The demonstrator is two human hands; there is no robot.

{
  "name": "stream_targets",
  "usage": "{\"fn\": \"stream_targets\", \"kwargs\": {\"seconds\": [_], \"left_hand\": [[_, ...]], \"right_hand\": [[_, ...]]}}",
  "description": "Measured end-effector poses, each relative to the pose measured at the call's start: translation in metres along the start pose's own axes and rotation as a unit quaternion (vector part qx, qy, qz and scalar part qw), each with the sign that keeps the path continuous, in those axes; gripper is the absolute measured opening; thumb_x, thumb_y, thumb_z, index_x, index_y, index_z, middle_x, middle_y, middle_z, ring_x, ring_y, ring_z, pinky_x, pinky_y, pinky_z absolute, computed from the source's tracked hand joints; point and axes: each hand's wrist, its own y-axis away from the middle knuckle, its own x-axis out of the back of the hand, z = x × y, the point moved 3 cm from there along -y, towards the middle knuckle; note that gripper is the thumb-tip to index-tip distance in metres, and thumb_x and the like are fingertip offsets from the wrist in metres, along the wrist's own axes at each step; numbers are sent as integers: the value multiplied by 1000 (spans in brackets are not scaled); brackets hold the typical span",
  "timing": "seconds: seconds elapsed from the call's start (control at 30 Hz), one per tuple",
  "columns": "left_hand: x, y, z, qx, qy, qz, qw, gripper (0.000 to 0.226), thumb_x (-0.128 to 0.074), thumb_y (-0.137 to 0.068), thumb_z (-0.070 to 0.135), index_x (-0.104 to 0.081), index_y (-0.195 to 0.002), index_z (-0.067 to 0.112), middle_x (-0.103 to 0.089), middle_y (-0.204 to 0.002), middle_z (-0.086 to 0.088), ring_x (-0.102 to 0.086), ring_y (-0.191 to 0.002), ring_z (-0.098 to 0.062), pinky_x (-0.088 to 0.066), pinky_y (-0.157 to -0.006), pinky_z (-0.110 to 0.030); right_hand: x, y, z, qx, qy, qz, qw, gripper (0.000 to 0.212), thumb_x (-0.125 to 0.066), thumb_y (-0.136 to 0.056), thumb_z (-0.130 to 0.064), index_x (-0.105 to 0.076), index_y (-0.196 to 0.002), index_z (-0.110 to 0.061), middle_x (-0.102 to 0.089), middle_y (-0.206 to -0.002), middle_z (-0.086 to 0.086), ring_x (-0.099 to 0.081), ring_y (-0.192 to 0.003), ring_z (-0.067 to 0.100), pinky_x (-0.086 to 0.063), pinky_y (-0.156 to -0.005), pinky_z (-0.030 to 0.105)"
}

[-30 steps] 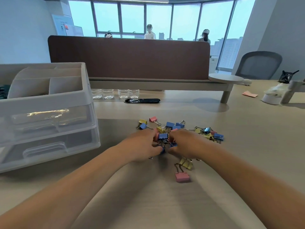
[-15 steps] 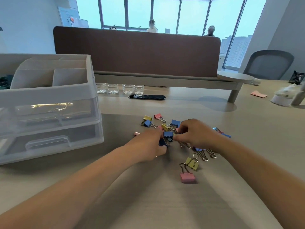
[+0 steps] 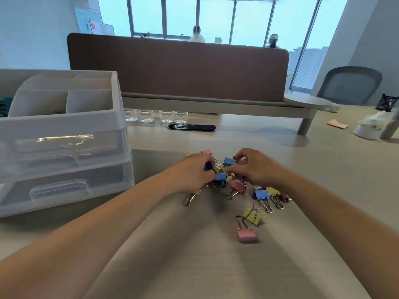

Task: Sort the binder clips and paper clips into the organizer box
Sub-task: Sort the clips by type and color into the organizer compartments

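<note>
1. The work surface was a pale wood-grain desk [image 3: 194, 266], with a darker mat-like zone under the clips.
2. A brown divider panel [image 3: 179, 72] ran across the far side of the desk. Behind it were tall windows [image 3: 216, 18] and three seated people, of whom only the heads and shoulders showed.
3. A grey office chair [image 3: 349, 85] stood at the far right. Four clear jars [image 3: 155, 116] and a black oval grommet [image 3: 191, 127] sat below the divider.
4. The organizer box [image 3: 64, 130] stood at the left, well apart from the clips, with its open top compartments and two clear drawers facing me.
5. The binder clips [image 3: 228, 180] lay in a loose pile at desk centre. A pink clip [image 3: 246, 235] and a yellow clip [image 3: 251, 216] lay nearest me, touching each other.
6. The left hand [image 3: 192, 173] was clenched around a dark blue clip [image 3: 208, 166].
7. The right hand [image 3: 257, 169] had its fingers curled into the pile. I could not tell whether it held anything.
8. Compared with half a second earlier, the left hand had reached farther into the pile's far-left side, and the hands no longer met at one clip.
9. The pink and yellow clips and the organizer box had not moved.
</note>
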Motion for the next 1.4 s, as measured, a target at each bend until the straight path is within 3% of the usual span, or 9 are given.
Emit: {"fn": "stream_targets", "kwargs": {"seconds": [0.13, 0.2, 0.27, 0.37, 0.57, 0.8, 1.07, 1.3, 1.4], "left_hand": [[1, -14, 4, -16, -7, 22, 1000, 28, -53, -93, 21, -57, -121, 22, -56, -103, 7, -53, -87, -9, -39, -71, -21], [1, -21, 6, -17, -14, 12, 1000, 27, -48, -95, 21, -60, -118, 26, -58, -102, 6, -56, -91, -14, -43, -72, -26], [0, -29, 4, -4, -33, 2, 999, 18, -47, -93, 23, -64, -97, 28, -63, -95, 4, -58, -85, -16, -45, -68, -30], [-4, -37, 2, -10, -103, 2, 995, 13, -56, -90, 36, -61, -88, 24, -62, -93, 2, -58, -83, -18, -48, -68, -32], [-14, -44, 9, -26, -296, -10, 955, 41, -48, -92, 59, -57, -87, 19, -52, -91, -3, -54, -79, -22, -39, -62, -30], [-27, -47, 14, -15, -358, -14, 934, 55, -41, -87, 71, -56, -84, 19, -55, -93, -4, -54, -73, -20, -38, -60, -28], [-30, -49, 12, 16, -234, -45, 971, 45, -53, -88, 60, -61, -90, 16, -57, -79, -3, -55, -73, -17, -38, -58, -29], [-1, -30, 27, 21, -76, 17, 997, 40, -58, -86, 57, -60, -95, 18, -65, -86, -3, -59, -79, -19, -50, -73, -38], [24, -14, 32, 20, -59, 47, 997, 37, -60, -87, 55, -61, -96, 19, -62, -91, -1, -59, -83, -19, -51, -76, -40]], "right_hand": [[0, -5, 2, 14, 79, 4, 997, 42, -57, -98, -31, -51, -136, -14, -55, -134, 8, -52, -103, 18, -38, -82, 26], [-1, -9, 6, 4, 80, 9, 997, 38, -56, -98, -32, -52, -131, -13, -58, -126, 9, -53, -96, 18, -39, -72, 26], [-1, -12, 9, -3, 84, 16, 996, 35, -56, -98, -33, -52, -126, -13, -60, -116, 8, -54, -89, 18, -36, -61, 23], [2, -15, 14, -4, 93, 27, 995, 33, -56, -97, -34, -52, -123, -14, -59, -113, 7, -52, -85, 17, -34, -58, 21], [1, -14, 19, -13, 110, 7, 994, 36, -59, -96, -36, -51, -125, -16, -57, -113, 4, -53, -91, 20, -36, -59, 21], [-1, -11, 20, 3, 126, 2, 992, 38, -58, -96, -38, -51, -128, -19, -59, -122, 6, -56, -97, 21, -42, -71, 28], [2, -8, 26, 10, 112, 4, 994, 44, -59, -95, -45, -51, -130, -19, -60, -125, 5, -55, -98, 19, -43, -77, 28], [17, 1, 18, 17, 127, 15, 992, 45, -57, -96, -41, -56, -132, -13, -59, -129, 6, -56, -102, 20, -44, -82, 28], [23, 6, -1, 39, 141, 12, 989, 47, -54, -99, -36, -53, -136, -7, -55, -136, 10, -53, -116, 23, -39, -90, 27]]}}
